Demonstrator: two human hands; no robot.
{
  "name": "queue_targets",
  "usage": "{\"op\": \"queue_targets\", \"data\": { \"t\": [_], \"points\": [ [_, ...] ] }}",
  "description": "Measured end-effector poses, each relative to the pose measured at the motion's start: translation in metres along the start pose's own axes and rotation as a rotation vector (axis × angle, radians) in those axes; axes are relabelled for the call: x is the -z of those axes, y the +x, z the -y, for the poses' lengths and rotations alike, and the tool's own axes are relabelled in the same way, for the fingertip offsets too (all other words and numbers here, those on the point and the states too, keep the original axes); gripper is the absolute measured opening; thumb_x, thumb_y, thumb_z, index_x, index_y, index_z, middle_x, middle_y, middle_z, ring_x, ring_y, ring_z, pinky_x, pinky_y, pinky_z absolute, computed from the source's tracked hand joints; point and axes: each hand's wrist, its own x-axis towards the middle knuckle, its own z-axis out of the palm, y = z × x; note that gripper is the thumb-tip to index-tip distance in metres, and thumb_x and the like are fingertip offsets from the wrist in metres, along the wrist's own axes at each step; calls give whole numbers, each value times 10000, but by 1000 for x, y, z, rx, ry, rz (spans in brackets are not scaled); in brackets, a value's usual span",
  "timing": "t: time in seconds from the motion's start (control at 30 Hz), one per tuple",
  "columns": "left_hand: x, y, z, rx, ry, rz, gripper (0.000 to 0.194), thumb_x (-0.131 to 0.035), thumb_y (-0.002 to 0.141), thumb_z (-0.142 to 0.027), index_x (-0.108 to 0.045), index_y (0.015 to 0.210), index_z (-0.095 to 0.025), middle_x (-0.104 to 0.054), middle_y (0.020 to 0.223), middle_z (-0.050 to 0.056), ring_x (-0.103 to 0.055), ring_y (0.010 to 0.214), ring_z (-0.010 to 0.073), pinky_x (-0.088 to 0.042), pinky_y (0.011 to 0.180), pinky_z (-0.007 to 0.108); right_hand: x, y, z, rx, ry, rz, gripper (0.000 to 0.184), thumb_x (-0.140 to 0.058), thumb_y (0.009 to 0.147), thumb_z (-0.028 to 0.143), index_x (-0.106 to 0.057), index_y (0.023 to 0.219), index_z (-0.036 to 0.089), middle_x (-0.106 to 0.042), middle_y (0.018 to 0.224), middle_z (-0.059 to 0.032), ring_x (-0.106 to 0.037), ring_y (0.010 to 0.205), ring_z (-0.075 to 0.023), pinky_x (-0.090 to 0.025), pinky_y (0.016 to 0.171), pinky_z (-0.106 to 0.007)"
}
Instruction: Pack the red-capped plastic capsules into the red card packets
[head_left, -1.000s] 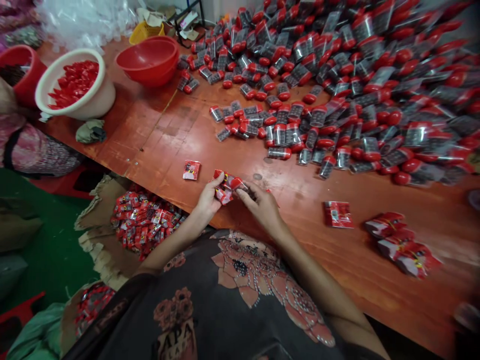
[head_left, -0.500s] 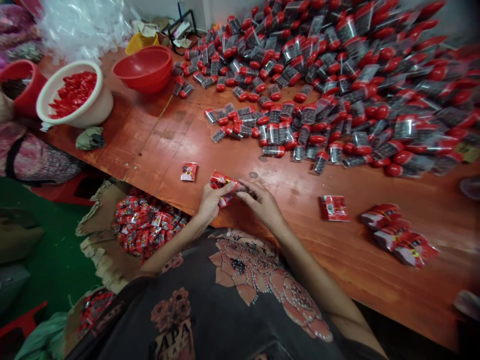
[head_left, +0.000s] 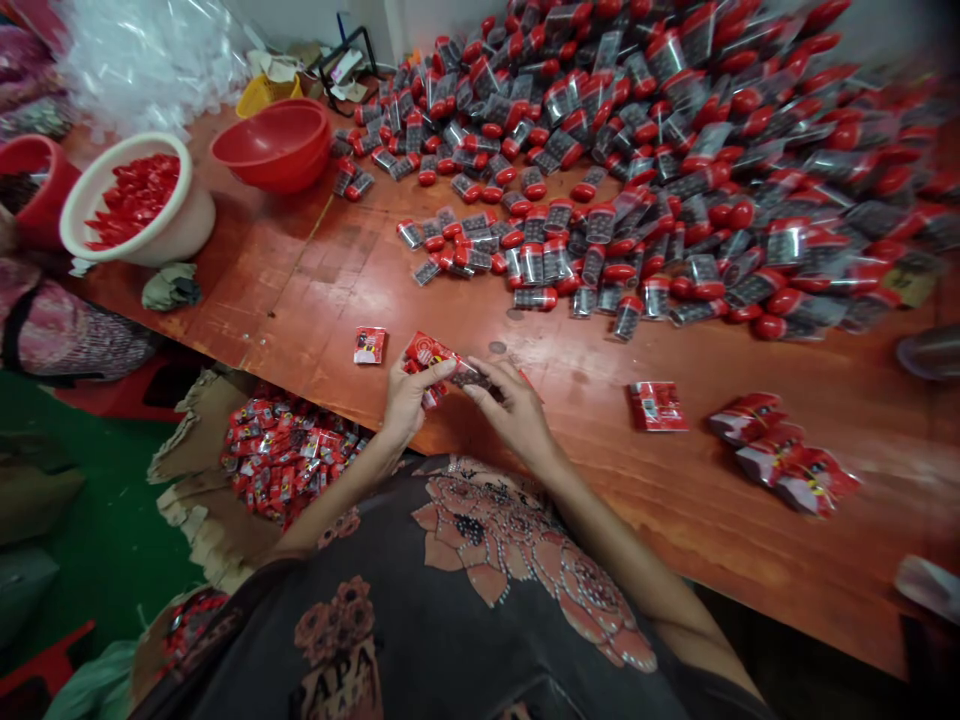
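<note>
At the table's near edge, my left hand [head_left: 407, 402] is closed around a red printed packet [head_left: 431, 350], its thumb lying across the front. My right hand [head_left: 514, 408] is closed on a small clear container [head_left: 470, 375] with dark contents. One end of the container meets the packet's opening; how far it sits inside I cannot tell. A bit of red shows past my right fingers. Left of my hands lies a small red-and-white packet [head_left: 370, 345]. Over to the right are a flat red packet [head_left: 658, 406] and a few overlapping red packets [head_left: 780, 450].
A big heap of red-capped clear containers [head_left: 600, 130] covers the back of the table. Back left stand a red bowl [head_left: 271, 150], a white tub [head_left: 196, 205] of red pieces and a crumpled cloth [head_left: 171, 287]. A cardboard box [head_left: 206, 520] below the edge holds many red packets.
My hands stay together at the packet, with the container still at its opening. The whole scene has shifted slightly left in view as the camera turned.
</note>
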Motion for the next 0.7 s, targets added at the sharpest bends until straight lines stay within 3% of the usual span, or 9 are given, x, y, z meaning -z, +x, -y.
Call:
{"op": "queue_targets", "data": {
  "t": [0.23, 0.4, 0.53, 0.7],
  "points": [
    [-4, -7, -1, 47, 38, 38, 377, -879, 516, -242, -651, 806, -166, -650, 724, -27, -553, 587, 77, -449, 567, 203, 2, -8, -1, 0, -60, -45, 338, -533, 922, 315, -617, 1246, 356, -600, 1034, -56, -586, 990, -228, -513, 818, -389],
    [-10, -10, 0, 70, -15, 32, 379, -887, 505, -259, -619, 758, -171, -641, 684, -26, -546, 540, 81, -442, 530, 212, 6, -11, -3, -81, 62, -38, 341, -576, 882, 290, -618, 1213, 361, -611, 988, -32, -601, 903, -222, -526, 827, -431],
    [-15, -13, 1, 50, -46, 14, 380, -870, 552, -292, -616, 815, -185, -646, 721, -24, -541, 534, 78, -415, 494, 205, 9, -13, 2, 20, -64, -4, 433, -529, 916, 276, -518, 1329, 407, -597, 1113, -53, -571, 1070, -254, -493, 932, -455],
    [-18, -16, 4, 56, -20, 64, 429, -867, 553, -267, -623, 899, -194, -660, 781, -20, -548, 556, 79, -411, 482, 202, 9, -14, 6, 67, -86, -38, 413, -489, 945, 275, -512, 1325, 436, -585, 1076, -50, -578, 1051, -247, -510, 896, -436]
  ]
}}
